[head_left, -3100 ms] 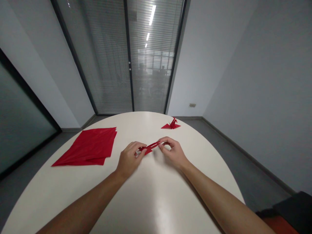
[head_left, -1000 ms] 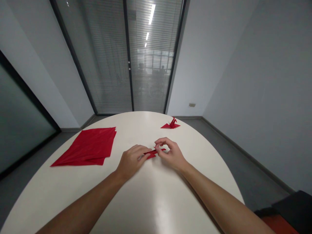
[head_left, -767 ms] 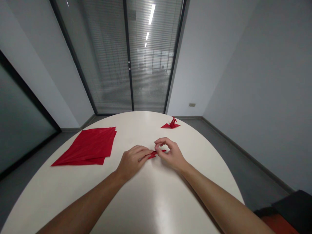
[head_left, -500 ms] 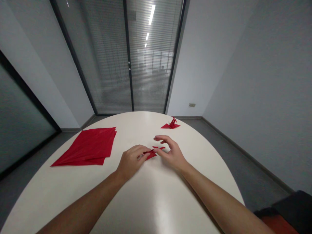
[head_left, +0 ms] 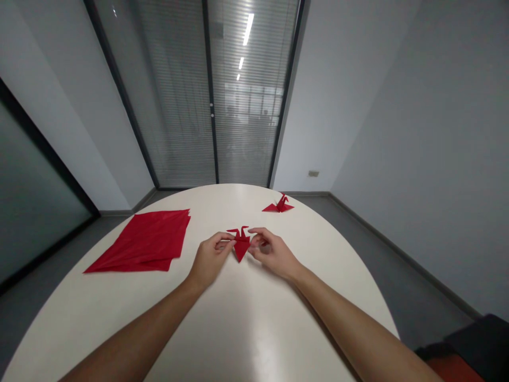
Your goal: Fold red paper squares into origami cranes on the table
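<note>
A partly folded red paper crane (head_left: 241,248) is between my hands, its pointed flap toward me and two narrow bent tips pointing away. My left hand (head_left: 211,258) pinches its left edge between thumb and fingers. On the other side, my right hand (head_left: 275,255) has its thumb and a curled finger at the paper's right edge, while the index finger stretches out above. The exact contact of the right fingertips is hard to make out. Farther back to the right stands another red paper crane (head_left: 280,205) with its wings spread.
Several red paper sheets (head_left: 149,239) lie stacked on the left of the round white table (head_left: 222,329). A dark and red-orange object (head_left: 469,350), not clearly identifiable, is at the lower right beyond the table edge. Glass panels with blinds rise behind.
The folded paper has been turned so its flap points toward me and its two tips away. My right hand has come down to the paper's right edge.
</note>
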Demonstrator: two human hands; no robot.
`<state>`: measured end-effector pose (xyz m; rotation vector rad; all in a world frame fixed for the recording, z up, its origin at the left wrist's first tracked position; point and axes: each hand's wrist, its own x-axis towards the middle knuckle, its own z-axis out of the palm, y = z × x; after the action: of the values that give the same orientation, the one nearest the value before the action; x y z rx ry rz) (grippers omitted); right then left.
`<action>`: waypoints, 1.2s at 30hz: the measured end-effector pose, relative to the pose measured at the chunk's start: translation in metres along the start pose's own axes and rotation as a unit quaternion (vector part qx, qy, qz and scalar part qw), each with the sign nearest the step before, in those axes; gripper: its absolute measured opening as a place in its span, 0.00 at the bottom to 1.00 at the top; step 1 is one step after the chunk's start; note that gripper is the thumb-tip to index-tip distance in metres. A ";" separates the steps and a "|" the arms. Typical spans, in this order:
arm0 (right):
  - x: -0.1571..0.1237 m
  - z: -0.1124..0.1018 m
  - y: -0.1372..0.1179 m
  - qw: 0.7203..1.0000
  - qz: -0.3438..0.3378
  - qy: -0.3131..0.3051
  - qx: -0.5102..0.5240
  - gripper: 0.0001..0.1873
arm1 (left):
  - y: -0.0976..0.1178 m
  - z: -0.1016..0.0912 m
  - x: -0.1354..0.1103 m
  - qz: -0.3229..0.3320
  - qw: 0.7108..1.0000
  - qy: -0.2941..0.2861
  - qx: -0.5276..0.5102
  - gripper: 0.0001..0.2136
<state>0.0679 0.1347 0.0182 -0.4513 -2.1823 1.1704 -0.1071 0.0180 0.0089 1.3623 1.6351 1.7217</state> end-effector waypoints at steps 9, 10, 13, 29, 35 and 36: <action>-0.001 0.000 -0.003 1.000 0.023 0.001 0.019 0.11 | 0.001 0.001 0.000 0.021 1.000 -0.005 0.021 0.07; 0.000 0.000 -0.003 0.999 0.031 0.003 0.025 0.10 | 0.000 0.001 0.000 0.018 1.000 -0.003 0.019 0.08; 0.000 0.002 -0.002 0.998 0.041 -0.003 0.051 0.10 | 0.000 0.001 0.000 0.011 0.999 0.006 0.036 0.08; 0.002 0.003 0.006 0.996 0.065 -0.003 0.058 0.12 | -0.001 0.001 -0.001 0.025 0.997 0.018 0.073 0.07; 0.002 0.005 0.008 0.992 0.080 -0.007 0.095 0.11 | -0.001 0.001 0.000 0.003 1.000 0.002 0.022 0.08; 0.001 0.005 0.007 0.992 0.075 -0.010 0.101 0.11 | -0.002 0.001 0.000 -0.002 1.000 -0.003 0.014 0.09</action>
<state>0.0636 0.1365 0.0105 -0.5255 -2.0469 1.4670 -0.1072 0.0187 0.0074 1.3742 1.6643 1.6975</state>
